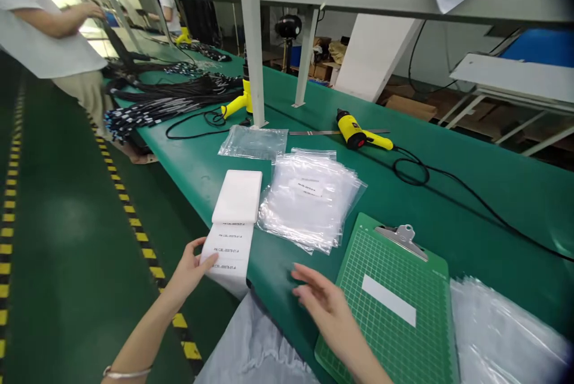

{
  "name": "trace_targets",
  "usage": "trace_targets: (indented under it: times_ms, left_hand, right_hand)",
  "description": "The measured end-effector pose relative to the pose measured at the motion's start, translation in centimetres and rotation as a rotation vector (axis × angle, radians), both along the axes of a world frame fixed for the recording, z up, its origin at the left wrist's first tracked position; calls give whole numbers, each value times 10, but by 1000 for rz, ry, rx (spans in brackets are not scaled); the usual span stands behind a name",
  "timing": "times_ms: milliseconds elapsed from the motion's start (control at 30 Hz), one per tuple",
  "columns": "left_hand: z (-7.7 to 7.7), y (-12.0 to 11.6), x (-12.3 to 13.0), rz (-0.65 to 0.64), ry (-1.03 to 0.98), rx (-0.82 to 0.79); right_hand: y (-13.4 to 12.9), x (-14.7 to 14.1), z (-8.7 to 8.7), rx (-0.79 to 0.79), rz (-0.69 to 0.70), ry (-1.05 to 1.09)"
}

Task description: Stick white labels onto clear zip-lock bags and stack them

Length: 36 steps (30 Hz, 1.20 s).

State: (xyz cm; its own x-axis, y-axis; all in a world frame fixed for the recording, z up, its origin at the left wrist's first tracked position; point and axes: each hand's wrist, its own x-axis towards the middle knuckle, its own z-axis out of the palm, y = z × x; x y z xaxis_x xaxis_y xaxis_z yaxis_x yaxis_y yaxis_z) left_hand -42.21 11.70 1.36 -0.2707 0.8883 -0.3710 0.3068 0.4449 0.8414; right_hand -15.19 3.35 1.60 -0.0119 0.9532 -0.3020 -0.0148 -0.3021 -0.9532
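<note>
My left hand pinches the left edge of a strip of printed labels that hangs over the table's front edge. The strip comes from a white label stack lying on the table. My right hand is above the table edge, fingers apart, with nothing in it. Right of it lies a green clipboard with a metal clip and a blank white strip on its grid. Behind my hands is a pile of clear zip bags, the top one bearing a label.
A yellow heat gun with a black cable lies behind the bags; another yellow tool is by the shelf post. Black cable bundles lie at the left. More clear bags are at the right. A person stands at the far left.
</note>
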Motion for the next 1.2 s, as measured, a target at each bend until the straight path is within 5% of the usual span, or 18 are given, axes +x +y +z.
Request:
trace_targets:
  times_ms: [167,233,333,400,500,600,700,933,1067,1200]
  left_hand:
    - [38,-20,5,-205,-236,-131]
    - [44,-19,4,-280,14,-70]
    - [38,-5,3,-332,661,163]
    - [31,12,5,-509,941,288]
    - [29,37,6,-813,1015,379]
    - [43,58,7,-953,1041,443]
    - [69,87,10,-947,1111,505]
    - [126,173,36,-606,1160,640]
    - [123,138,50,-656,1093,617]
    - [97,45,48,-1132,856,620]
  right_hand:
    - [35,-75,-6,-42,201,68]
    - [42,-89,-6,-35,222,64]
    - [42,-97,-9,-31,197,58]
    - [36,-97,-14,-31,192,57]
    - [22,-95,-22,-30,168,46]
    - [11,-93,-27,-27,118,52]
    - [7,-92,-30,-35,88,101]
    - [13,-91,-27,-68,58,206]
    - [19,-88,-22,-102,37,261]
    - [28,-86,-10,-91,-19,333]
